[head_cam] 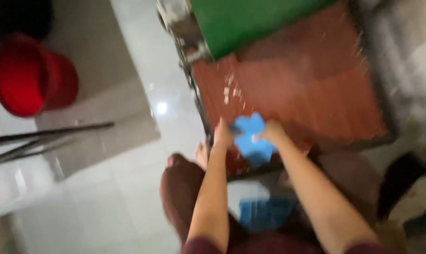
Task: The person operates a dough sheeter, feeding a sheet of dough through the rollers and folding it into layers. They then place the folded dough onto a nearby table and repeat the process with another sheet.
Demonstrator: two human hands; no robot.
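Note:
The picture is motion-blurred. My left hand [222,133] and my right hand [272,132] both grip a small bright blue piece [251,138], maybe cloth or paper, one hand on each side. They hold it over the near edge of a reddish-brown wooden tabletop [311,89]. Pale crumbs or flecks [231,89] lie scattered on the wood just beyond my left hand. My knee in dark red trousers [180,188] shows below my left forearm.
A green sheet [250,21] covers the table's far part. A red bucket [32,77] stands on the pale tiled floor at the left, with dark rods [48,134] lying near it. A blue object [267,211] sits low between my arms. A grey metal edge [391,56] runs along the right.

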